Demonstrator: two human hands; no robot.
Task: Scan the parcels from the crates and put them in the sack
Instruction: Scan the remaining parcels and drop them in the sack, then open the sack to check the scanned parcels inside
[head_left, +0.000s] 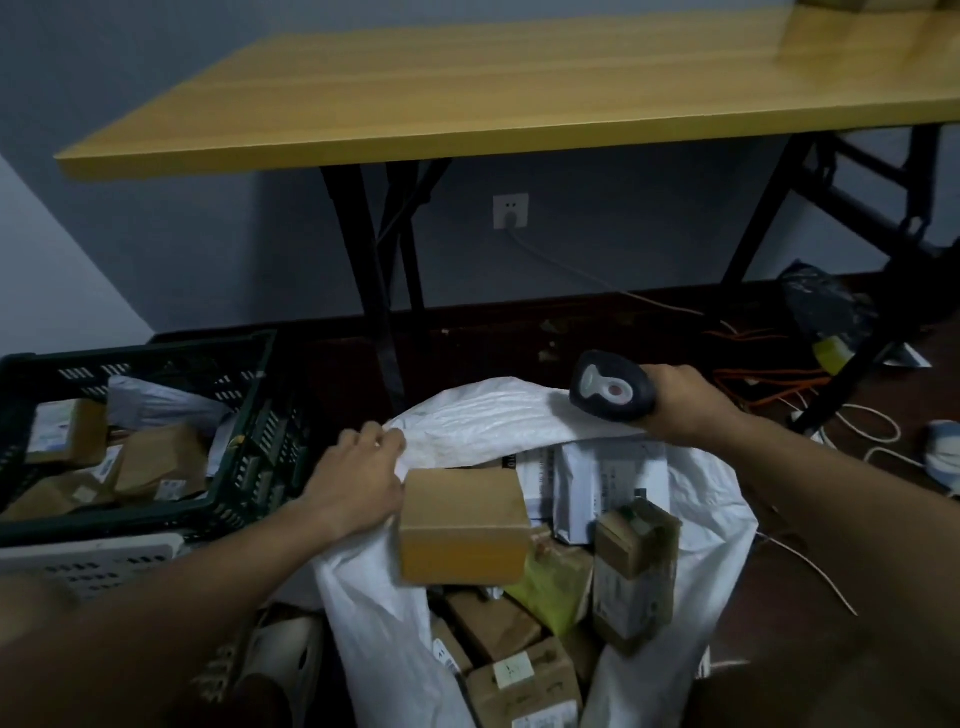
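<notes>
Item: cardboard box (464, 522), plain brown, small, square-edged. Location: at the mouth of the white sack (691, 519), above the parcels already inside; whether it rested on them or was in mid-drop could not be told.

Left hand (358, 480): laid on the sack's left rim, just beside the box, fingers (382, 441) curled over the white fabric. It appeared to grip the rim; whether it also touched the box could not be told.

Right hand (688, 402): closed round the grip of a dark handheld scanner (610, 389), held over the sack's far rim.

Sack contents: several brown cartons, white mailers, one yellow-green packet (553, 584), one tall taped carton (636, 564) leaning upright at the right.

Source: dark green crate (249, 441) at left on the floor, with brown parcels and a white mailer remaining in it. Yellow-topped worktop (467, 88) stood behind.

Handling, as judged: the box looked light and stiff, its faces smooth and perhaps slippery; best taken across two opposite sides, one hand sufficing. The sack was soft and limp, needing its rim held open.
</notes>
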